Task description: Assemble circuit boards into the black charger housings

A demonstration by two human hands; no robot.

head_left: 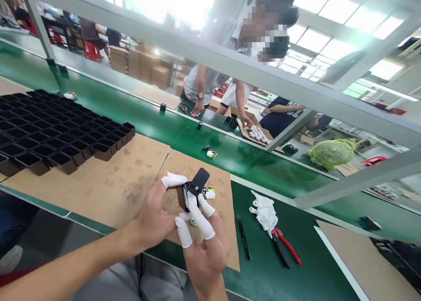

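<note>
Hands [209, 248] around case [199, 179]; shirt lettering [292, 103] illegible

White finger cots [203, 223] on 2 hands [210, 252]

Two hands are at work here, one left hand [156, 217] and one right hand [210, 244], with five white finger covers [204, 224] showing. I count one dark box [180, 198] between them, and dozens of black boxes [101, 152] in rows, too many to tally. There's one pair of pliers [280, 249], one thin black tool [244, 237] and one green fan [333, 153].
</note>
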